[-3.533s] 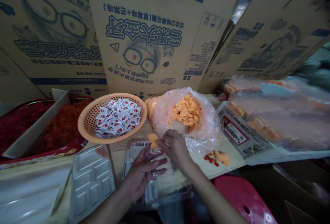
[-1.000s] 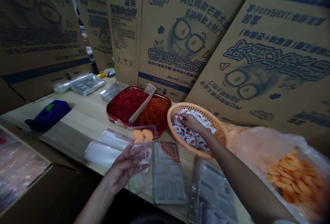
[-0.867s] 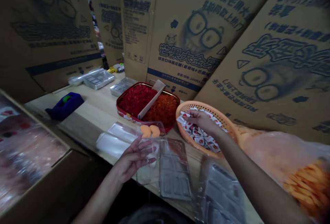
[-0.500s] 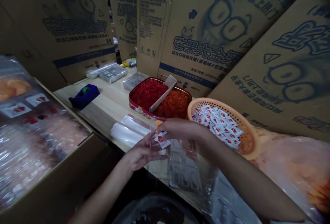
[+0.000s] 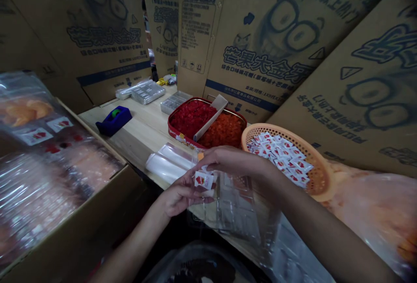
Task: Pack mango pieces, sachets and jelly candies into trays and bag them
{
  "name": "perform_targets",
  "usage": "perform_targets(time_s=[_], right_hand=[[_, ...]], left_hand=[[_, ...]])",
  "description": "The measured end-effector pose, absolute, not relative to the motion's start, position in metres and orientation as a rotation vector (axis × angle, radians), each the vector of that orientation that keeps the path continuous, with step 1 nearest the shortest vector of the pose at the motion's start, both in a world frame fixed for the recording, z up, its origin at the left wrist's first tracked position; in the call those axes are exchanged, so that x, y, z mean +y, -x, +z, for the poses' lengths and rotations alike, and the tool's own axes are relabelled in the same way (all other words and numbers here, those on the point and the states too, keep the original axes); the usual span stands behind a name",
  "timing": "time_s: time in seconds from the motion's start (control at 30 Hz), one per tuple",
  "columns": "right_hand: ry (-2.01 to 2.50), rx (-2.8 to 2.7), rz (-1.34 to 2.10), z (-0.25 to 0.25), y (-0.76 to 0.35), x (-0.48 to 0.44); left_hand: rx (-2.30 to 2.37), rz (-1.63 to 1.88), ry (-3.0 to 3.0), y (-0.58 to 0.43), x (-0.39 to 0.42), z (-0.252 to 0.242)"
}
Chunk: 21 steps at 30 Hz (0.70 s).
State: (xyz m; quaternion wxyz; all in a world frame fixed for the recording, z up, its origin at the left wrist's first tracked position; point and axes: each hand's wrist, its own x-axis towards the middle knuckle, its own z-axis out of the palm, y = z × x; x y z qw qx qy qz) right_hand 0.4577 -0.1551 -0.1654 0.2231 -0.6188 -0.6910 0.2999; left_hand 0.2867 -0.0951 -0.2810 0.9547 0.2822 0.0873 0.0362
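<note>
At lower centre, the person's left hand [image 5: 180,197], palm up, and right hand [image 5: 236,162], reaching across from the lower right, are close together. A small white sachet with red print [image 5: 203,180] sits between them, though it is hard to tell whether one hand or both grip it. A small orange piece [image 5: 201,156] shows just above the sachet, beside the right hand. A clear plastic blister tray [image 5: 237,204] lies behind the hands. Beyond them, on a pale wooden table [image 5: 137,144], are a red tin [image 5: 174,131] of red and orange pieces parted by a cardboard divider [image 5: 211,118], and a round orange plastic basket [image 5: 321,174] heaped with white sachets. A blue tape dispenser [image 5: 114,121] sits left of the tin, and printed brown cardboard cartons [image 5: 260,35] stand along the back.
</note>
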Motion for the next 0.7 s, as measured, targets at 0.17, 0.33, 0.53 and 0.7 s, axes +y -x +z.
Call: perform_targets(time_s=[0.17, 0.33, 0.53, 0.7], right_hand=[[1.761, -1.853, 0.771, -0.169, -0.463, -0.168], [1.816, -1.643, 0.816, -0.185, -0.467, -0.188], [1.940, -1.450, 0.779, -0.208, -0.463, -0.185], [1.865, -1.544, 0.715, -0.217, -0.459, -0.181]], left_hand=[[0.188, 0.091, -0.553, -0.283, -0.094, -0.280], [0.234, 0.145, -0.549, -0.277, -0.087, -0.282], [0.245, 0.196, -0.532, -0.273, -0.081, -0.280], [0.280, 0.246, -0.521, -0.267, -0.076, -0.283]])
